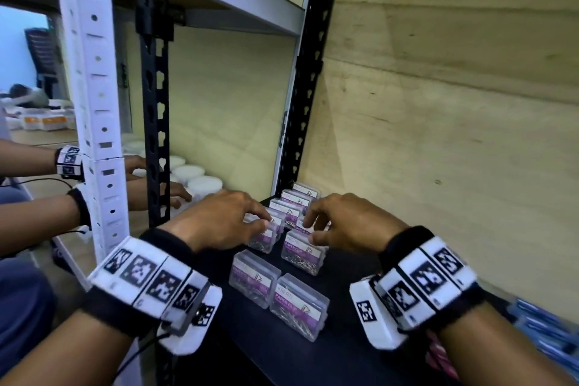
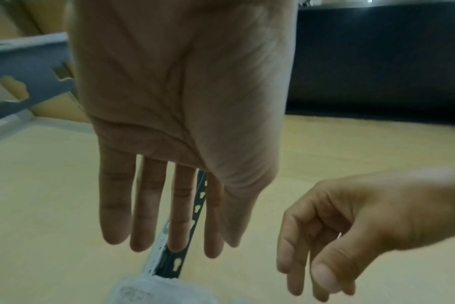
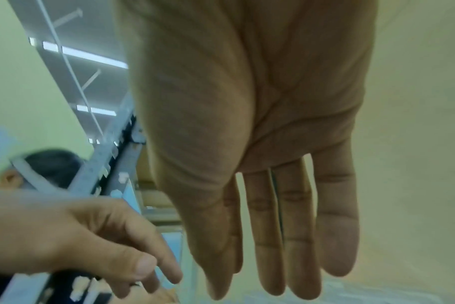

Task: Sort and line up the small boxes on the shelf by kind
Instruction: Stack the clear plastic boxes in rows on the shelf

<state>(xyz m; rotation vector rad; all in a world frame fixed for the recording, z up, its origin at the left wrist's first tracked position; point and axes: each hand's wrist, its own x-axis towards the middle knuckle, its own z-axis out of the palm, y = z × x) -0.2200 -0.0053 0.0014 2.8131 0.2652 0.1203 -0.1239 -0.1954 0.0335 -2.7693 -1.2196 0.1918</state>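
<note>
Several clear plastic paper-clip boxes with purple labels stand on the black shelf [image 1: 313, 354]. One file of them [image 1: 285, 207] runs back toward the corner. Nearer me stand three more: one [image 1: 302, 252], another [image 1: 253, 279] and the closest [image 1: 299, 304]. My left hand [image 1: 264, 221] hovers over a box [image 1: 263, 240] in the left file, its fingertips at the box's top. My right hand [image 1: 310, 230] reaches down among the boxes beside it. The left wrist view shows my left hand [image 2: 187, 246] with straight fingers holding nothing. The right wrist view shows the same of my right hand [image 3: 268, 288].
A plywood wall [image 1: 438, 103] closes the shelf on the right. Black post [image 1: 153, 103] and white post [image 1: 94, 72] stand at left. Beyond them another person's hands [image 1: 156, 194] work among white round tubs [image 1: 194, 175]. Blue packs [image 1: 539, 323] lie at bottom right.
</note>
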